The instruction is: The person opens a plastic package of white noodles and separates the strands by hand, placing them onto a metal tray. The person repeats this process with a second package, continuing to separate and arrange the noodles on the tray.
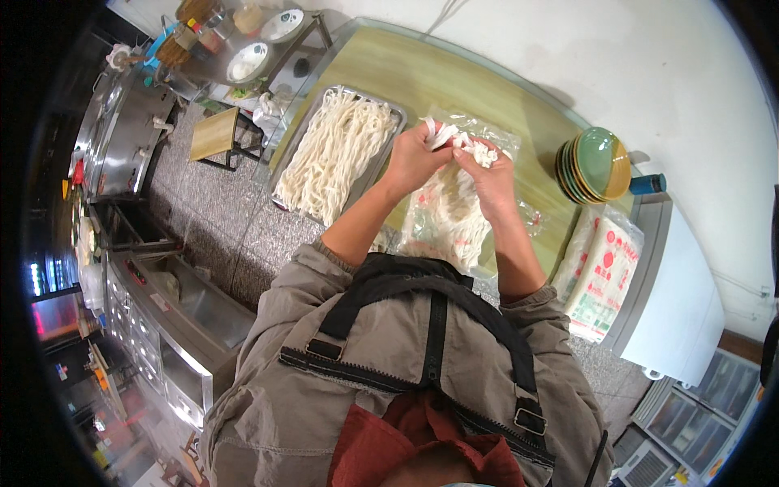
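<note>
Thick white noodles (478,152) are pinched between my left hand (415,155) and my right hand (490,176), which nearly touch above an opened clear plastic bag (420,213). More noodles (456,225) lie in and on that bag, below my hands. A metal tray (398,119) to the left of the bag holds a broad layer of loosened noodles (338,152). Both hands have their fingers closed on strands.
Stacked green and yellow bowls (602,163) stand at the table's right, beside a blue cylinder (648,184). Packed noodle bags (605,277) lie near a white freezer (675,286). A wooden-topped stool (214,134) and a side table with patterned bowls (248,63) are at left.
</note>
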Action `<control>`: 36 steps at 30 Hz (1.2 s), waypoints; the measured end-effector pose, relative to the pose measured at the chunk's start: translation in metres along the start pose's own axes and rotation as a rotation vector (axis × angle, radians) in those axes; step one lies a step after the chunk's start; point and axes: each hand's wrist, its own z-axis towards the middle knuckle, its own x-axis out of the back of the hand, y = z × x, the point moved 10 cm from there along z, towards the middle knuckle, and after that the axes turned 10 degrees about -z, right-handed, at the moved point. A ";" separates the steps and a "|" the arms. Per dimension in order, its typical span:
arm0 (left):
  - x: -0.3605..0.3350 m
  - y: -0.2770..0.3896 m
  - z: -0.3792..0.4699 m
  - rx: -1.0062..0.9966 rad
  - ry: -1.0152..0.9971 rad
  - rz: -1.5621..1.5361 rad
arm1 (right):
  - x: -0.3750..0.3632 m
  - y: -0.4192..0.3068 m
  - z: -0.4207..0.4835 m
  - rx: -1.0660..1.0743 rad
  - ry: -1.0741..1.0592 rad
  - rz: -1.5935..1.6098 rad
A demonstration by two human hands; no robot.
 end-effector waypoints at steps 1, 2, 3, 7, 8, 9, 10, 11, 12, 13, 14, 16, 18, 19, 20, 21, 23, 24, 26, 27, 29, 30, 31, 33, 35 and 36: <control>-0.001 0.003 0.000 -0.030 -0.010 0.013 | 0.000 0.000 0.000 -0.008 0.002 -0.004; -0.002 0.005 0.001 -0.050 -0.019 0.031 | 0.001 0.001 0.000 -0.017 0.010 -0.012; -0.003 0.007 0.001 -0.071 -0.027 0.048 | 0.001 0.002 0.000 -0.025 0.007 0.040; -0.002 0.006 0.001 -0.061 -0.001 0.129 | 0.000 0.009 0.001 -0.047 0.005 0.177; -0.001 0.007 0.001 -0.064 0.011 0.141 | 0.000 0.013 0.001 -0.066 0.013 0.193; -0.001 0.009 0.002 -0.089 0.021 0.136 | 0.001 0.011 0.002 -0.033 0.024 0.144; -0.001 0.006 0.002 -0.061 0.021 0.148 | 0.002 0.011 0.002 -0.014 0.048 0.089; -0.001 0.005 0.002 -0.056 0.018 0.146 | 0.004 0.011 0.001 0.002 0.066 0.041; -0.001 0.004 0.002 -0.040 0.018 0.147 | 0.005 0.011 0.001 0.009 0.078 0.025; -0.002 0.004 0.002 -0.048 0.011 0.103 | 0.006 0.011 0.001 0.014 0.084 0.015; -0.002 0.004 0.003 -0.046 0.007 0.062 | 0.006 0.011 0.000 0.020 0.089 0.004; -0.002 0.002 0.003 -0.031 -0.002 -0.041 | 0.012 0.011 -0.002 0.019 0.141 0.034; -0.004 0.000 0.003 -0.010 -0.022 -0.173 | 0.015 0.010 -0.003 0.038 0.164 0.094; -0.005 -0.001 0.003 -0.002 -0.031 -0.157 | 0.014 0.009 -0.004 0.059 0.163 0.139; -0.007 -0.001 0.003 0.000 -0.048 -0.148 | 0.014 0.008 -0.003 0.079 0.161 0.184; -0.007 -0.001 0.002 -0.004 -0.051 -0.132 | 0.011 0.010 -0.003 0.072 0.134 0.187; -0.004 -0.003 0.004 0.005 -0.030 -0.231 | 0.008 0.015 -0.001 0.046 0.094 0.190; -0.003 -0.006 0.005 0.025 -0.026 -0.273 | 0.011 0.018 0.000 0.039 0.102 0.264; 0.010 -0.028 0.007 0.200 0.041 -0.526 | 0.022 0.030 0.000 0.007 0.126 0.410; 0.019 -0.038 0.007 0.279 0.063 -0.657 | 0.033 0.039 -0.001 -0.026 0.147 0.433; 0.050 -0.050 0.011 0.276 0.160 -0.721 | 0.060 0.051 -0.006 -0.033 0.100 0.523; 0.072 -0.057 0.013 0.272 0.223 -0.721 | 0.085 0.065 -0.011 -0.079 0.190 0.484; 0.093 -0.061 0.013 0.238 0.263 -0.732 | 0.102 0.072 -0.016 -0.046 0.162 0.510; 0.137 -0.077 0.003 0.226 0.414 -0.697 | 0.152 0.107 -0.024 -0.135 0.340 0.510; 0.166 -0.086 -0.004 0.218 0.483 -0.688 | 0.192 0.131 -0.035 -0.240 0.428 0.533; 0.176 -0.088 -0.008 0.199 0.524 -0.682 | 0.205 0.137 -0.041 -0.243 0.513 0.553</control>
